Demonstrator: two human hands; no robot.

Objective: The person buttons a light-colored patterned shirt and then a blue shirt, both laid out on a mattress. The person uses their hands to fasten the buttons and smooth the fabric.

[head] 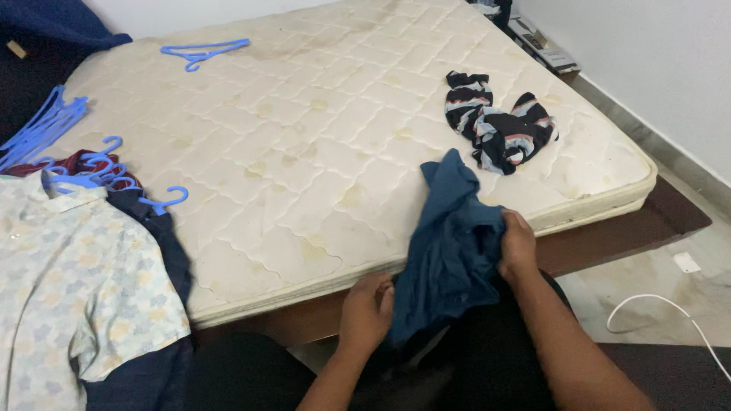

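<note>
Both my hands hold a dark blue garment (448, 243) at the near edge of a bare quilted mattress (304, 137). My left hand (365, 308) grips its lower part, just below the mattress edge. My right hand (518, 247) is closed on the cloth's right side, higher up. The top of the garment rises over the mattress. A crumpled black garment with striped bands (499, 125) lies on the mattress beyond my right hand.
A pale patterned shirt (76, 289) on a blue hanger (114, 179) lies at the left over dark clothes. More blue hangers (38, 129) lie at the far left, one (202, 52) near the mattress's far edge. A white cable (670, 312) crosses the floor at right.
</note>
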